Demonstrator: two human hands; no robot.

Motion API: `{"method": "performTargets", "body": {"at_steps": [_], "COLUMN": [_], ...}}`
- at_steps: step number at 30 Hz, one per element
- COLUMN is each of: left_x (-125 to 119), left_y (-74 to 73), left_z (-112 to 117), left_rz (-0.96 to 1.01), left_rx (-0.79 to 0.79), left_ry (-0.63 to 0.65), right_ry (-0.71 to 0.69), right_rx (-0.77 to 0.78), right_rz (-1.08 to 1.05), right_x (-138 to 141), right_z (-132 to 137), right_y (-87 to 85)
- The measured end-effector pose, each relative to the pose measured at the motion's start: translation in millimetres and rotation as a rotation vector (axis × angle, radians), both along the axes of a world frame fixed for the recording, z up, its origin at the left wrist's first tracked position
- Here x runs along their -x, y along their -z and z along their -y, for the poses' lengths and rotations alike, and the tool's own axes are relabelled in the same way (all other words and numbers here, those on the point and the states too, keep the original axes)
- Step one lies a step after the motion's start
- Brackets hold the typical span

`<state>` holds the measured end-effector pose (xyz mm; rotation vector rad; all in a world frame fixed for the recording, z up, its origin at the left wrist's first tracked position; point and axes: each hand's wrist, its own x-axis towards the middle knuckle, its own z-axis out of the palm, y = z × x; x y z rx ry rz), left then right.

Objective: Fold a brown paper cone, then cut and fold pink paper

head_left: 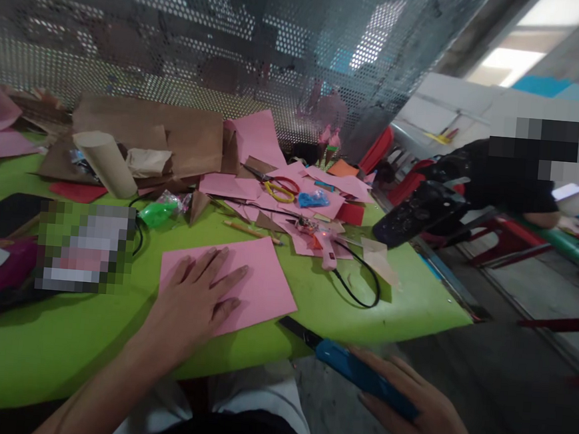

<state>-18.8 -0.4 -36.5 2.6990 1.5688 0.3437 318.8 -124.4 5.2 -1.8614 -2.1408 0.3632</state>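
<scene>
My left hand [202, 294] lies flat with spread fingers on a sheet of pink paper [269, 285], pressing it to the green tabletop. In my right hand [418, 398] is a blue utility knife [358, 369], held past the table's front edge. Its dark blade is extended and points left, close to the paper's lower right corner. Beyond the sheet lies a pencil [253, 232]. A pink glue gun [327, 250] with a black cord rests to the right of it. Scissors [279, 188] with red and yellow handles sit on pink scraps farther back.
Cardboard [146, 125] and a cardboard tube [106, 162] stand at the back left before a perforated metal screen [207, 50]. A purple bag [7, 275] is at the left edge. At the right, a person in dark clothing [508, 174] leans over another table.
</scene>
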Motion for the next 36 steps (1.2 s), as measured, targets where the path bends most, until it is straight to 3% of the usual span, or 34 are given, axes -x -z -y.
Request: {"method": "performTargets", "body": {"at_steps": [15,26,31,36], "left_x": [0,1,12,28], "left_y": [-0.9,-9.0,-16.3,-16.3], "left_z": [0,0,-7,-14], "left_rz": [0.009,0.067,0.105,0.073], "left_rx": [0.011,0.095,0.228,0.174], "left_ry": [-0.002,-0.018,0.017,0.088], "right_ry": [-0.004,-0.119,-0.119,-0.110], "right_rx": [-0.043,-0.049,-0.045,-0.035], "right_rz": [-0.049,-0.101,-0.113,-0.123], "right_x": [16,76,85,84], "right_z": [-10,-19,-23,-26], "right_y": [-0.4,14.4,15.9,14.7]}}
